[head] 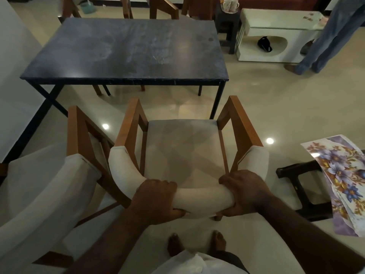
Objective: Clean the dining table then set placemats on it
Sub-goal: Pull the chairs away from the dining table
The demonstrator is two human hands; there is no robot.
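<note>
The dark blue dining table (pixel 126 50) stands ahead with a bare, streaked top. A wooden armchair (pixel 183 147) with a cream seat and padded curved backrest stands between me and the table, a step back from its near edge. My left hand (pixel 156 198) grips the backrest from above at the left. My right hand (pixel 245 192) grips the same backrest at the right. Floral placemats (pixel 343 178) in purple, blue and gold lie in a stack on a black stool (pixel 296 186) at the right.
A second cream armchair (pixel 49 184) stands close on the left. More chairs (pixel 162 8) sit behind the table. A white low table (pixel 276 34) and a person's jeans-clad legs (pixel 324 38) are at the back right. A wall runs along the left.
</note>
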